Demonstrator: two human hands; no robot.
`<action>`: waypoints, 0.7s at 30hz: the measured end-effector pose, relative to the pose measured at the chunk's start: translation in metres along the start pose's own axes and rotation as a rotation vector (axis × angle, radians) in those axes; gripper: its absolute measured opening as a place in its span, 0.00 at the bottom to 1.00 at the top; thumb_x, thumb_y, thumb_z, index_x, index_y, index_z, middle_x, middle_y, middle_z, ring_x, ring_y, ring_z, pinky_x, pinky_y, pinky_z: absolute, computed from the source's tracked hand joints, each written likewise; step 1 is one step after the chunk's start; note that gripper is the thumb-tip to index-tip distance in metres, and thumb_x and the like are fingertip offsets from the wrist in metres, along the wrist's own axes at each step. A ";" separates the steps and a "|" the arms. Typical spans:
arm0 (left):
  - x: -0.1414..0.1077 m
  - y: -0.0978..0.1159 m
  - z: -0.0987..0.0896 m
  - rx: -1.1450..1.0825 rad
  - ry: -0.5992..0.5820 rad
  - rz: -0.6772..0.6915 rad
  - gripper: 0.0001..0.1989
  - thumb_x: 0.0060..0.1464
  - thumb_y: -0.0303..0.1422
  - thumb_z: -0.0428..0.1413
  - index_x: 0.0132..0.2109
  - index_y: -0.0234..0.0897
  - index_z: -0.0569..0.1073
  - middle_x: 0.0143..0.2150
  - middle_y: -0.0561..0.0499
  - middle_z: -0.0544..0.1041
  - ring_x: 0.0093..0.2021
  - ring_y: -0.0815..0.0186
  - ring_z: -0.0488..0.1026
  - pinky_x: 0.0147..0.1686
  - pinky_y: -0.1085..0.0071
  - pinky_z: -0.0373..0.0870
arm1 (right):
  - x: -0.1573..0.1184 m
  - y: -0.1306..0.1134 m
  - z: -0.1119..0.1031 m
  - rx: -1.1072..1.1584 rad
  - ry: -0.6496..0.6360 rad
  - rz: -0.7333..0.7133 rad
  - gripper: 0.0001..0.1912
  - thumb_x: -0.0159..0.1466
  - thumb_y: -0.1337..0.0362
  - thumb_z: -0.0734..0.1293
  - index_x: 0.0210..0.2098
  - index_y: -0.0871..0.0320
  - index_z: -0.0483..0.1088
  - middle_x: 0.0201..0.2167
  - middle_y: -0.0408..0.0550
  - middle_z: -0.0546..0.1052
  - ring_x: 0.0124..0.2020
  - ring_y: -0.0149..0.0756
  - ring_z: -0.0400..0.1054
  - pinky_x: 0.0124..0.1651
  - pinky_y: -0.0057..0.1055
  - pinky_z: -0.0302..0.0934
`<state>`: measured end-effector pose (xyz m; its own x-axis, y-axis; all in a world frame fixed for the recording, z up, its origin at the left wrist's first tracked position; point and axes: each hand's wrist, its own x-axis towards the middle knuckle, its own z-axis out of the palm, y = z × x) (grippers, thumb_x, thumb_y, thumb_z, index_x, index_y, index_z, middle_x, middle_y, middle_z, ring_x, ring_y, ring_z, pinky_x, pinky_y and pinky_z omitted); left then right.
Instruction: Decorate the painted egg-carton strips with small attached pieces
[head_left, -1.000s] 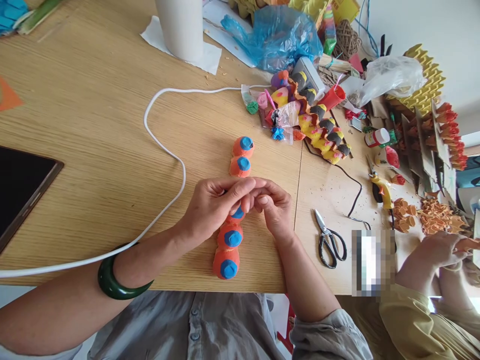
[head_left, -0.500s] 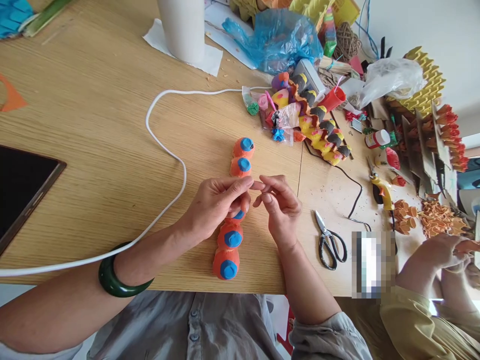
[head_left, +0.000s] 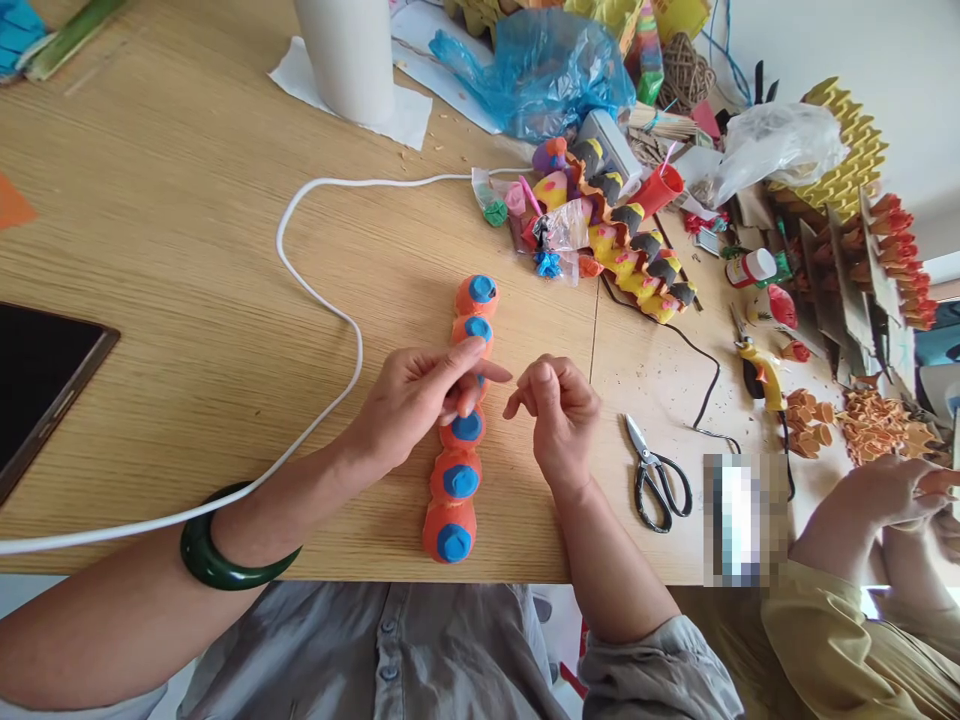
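Observation:
A row of orange-painted bumps [head_left: 448, 517], like a strip cut from an egg carton, lies on the table in front of me, each visible bump topped with a flattened blue disc. Over its upper half hovers my left hand [head_left: 427, 395], index finger stretched out, thumb apart from it, other fingers loosely curled; I see nothing in it. To the right of the strip, my right hand [head_left: 561, 415] is raised with fingers curled and thumb against the index finger. Whether something small sits in that pinch is hidden. Black-handled scissors [head_left: 660, 490] lie right of my right forearm.
A white cable [head_left: 352, 340] loops across the table and over my left wrist. A dark tablet [head_left: 45, 385] lies at left, a white cylinder [head_left: 349, 60] at the back. Painted egg-carton pieces [head_left: 622, 245] and a glue gun [head_left: 761, 375] are right. A co-worker's hands [head_left: 892, 500] work at far right.
My hands were fingertip to fingertip; now a gap separates them. The left has drawn back slightly left with its index finger extended, and the right fingers have curled in.

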<state>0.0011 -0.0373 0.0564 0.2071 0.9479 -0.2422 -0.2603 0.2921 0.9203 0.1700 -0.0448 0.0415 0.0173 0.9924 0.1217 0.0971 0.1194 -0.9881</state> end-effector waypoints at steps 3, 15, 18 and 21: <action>0.005 -0.004 -0.004 0.018 0.098 0.060 0.20 0.64 0.48 0.59 0.35 0.38 0.85 0.19 0.55 0.64 0.20 0.72 0.58 0.20 0.72 0.55 | 0.003 0.004 0.001 0.112 0.012 0.143 0.26 0.69 0.43 0.69 0.25 0.55 0.67 0.21 0.37 0.66 0.18 0.24 0.59 0.23 0.27 0.61; 0.011 -0.009 -0.007 0.035 0.205 0.110 0.17 0.65 0.42 0.58 0.33 0.39 0.84 0.20 0.55 0.63 0.21 0.71 0.56 0.21 0.72 0.53 | 0.011 0.009 0.003 0.293 -0.019 0.262 0.26 0.62 0.42 0.75 0.22 0.56 0.71 0.17 0.35 0.61 0.18 0.24 0.53 0.25 0.26 0.64; 0.011 -0.009 -0.006 0.038 0.199 0.119 0.17 0.65 0.41 0.58 0.33 0.39 0.84 0.20 0.55 0.63 0.21 0.71 0.56 0.22 0.72 0.54 | 0.012 0.009 0.003 0.298 -0.025 0.273 0.25 0.62 0.43 0.75 0.22 0.56 0.71 0.17 0.35 0.62 0.18 0.24 0.54 0.24 0.26 0.63; 0.011 -0.009 -0.006 0.028 0.201 0.118 0.17 0.65 0.42 0.58 0.32 0.38 0.84 0.20 0.56 0.63 0.21 0.71 0.56 0.22 0.72 0.54 | 0.013 0.009 0.003 0.317 -0.022 0.277 0.23 0.59 0.44 0.78 0.23 0.56 0.73 0.18 0.35 0.64 0.18 0.23 0.54 0.24 0.26 0.64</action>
<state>0.0005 -0.0286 0.0437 -0.0159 0.9823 -0.1867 -0.2450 0.1772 0.9532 0.1681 -0.0308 0.0335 -0.0222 0.9882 -0.1518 -0.2194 -0.1529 -0.9636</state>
